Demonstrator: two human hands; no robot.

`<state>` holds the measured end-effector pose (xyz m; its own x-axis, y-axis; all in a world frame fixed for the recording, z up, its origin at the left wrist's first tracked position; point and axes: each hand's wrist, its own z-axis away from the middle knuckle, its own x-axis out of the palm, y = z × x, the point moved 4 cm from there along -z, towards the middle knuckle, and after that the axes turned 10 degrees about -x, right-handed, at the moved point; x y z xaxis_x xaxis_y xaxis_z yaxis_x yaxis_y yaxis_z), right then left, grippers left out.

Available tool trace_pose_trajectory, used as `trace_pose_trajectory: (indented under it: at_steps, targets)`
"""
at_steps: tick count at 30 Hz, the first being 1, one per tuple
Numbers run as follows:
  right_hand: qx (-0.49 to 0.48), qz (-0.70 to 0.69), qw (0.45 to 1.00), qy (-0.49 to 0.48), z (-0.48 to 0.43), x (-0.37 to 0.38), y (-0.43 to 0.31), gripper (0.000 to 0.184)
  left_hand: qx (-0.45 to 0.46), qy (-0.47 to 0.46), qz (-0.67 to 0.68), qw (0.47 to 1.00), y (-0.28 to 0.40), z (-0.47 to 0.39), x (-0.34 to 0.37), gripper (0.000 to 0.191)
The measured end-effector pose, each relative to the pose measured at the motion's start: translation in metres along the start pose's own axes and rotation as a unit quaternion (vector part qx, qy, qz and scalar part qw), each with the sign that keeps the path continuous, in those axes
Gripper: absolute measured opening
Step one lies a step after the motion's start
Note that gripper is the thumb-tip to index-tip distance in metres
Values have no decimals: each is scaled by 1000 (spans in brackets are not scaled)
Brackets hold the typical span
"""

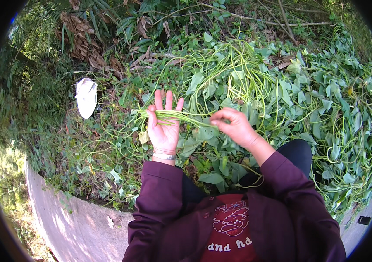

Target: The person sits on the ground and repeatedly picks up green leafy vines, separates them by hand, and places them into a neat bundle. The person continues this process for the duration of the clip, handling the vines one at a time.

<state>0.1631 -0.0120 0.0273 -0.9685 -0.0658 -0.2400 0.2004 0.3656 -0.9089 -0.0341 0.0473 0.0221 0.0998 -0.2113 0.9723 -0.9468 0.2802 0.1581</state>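
My left hand [164, 131] is palm up, with a bundle of thin green leaf stems [179, 115] across it. Thumb and index finger grip the bundle while the other fingers stretch out straight. To its right, my right hand [236, 127] has its thumb and fingertips together at the far end of the stems; they are slightly blurred. Below these fingertips hang broad green leaves [205, 132]. Beyond both hands lies a heap of long, mostly bare, pale green vine stems [248, 72] on leafy growth.
A thick pile of leafy vines [346, 114] spreads along the right. A white, slipper-shaped object [86, 98] lies on the plants at left. Dry brown leaves [78, 39] and thin branches [287, 24] are farther back. A concrete path [74, 222] borders the plants near me.
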Motion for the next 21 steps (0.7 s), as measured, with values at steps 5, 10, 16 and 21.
trace_pose_trajectory:
  at_steps: [5,10,16,21]
  targets:
    - [-39,105,990,-81,-1,32,-9,18,-13,7,-24,1000,-7,3,4,20]
    - [-94,124,985,-72,-3,40,-10,16,-21,15,-47,999,-10,3,4,18]
    - [-64,88,986,-124,0,43,-6,17,-38,30,-68,997,-15,3,5,18]
    - [-117,111,982,-97,5,40,-7,22,-26,22,-20,999,-11,2,5,19]
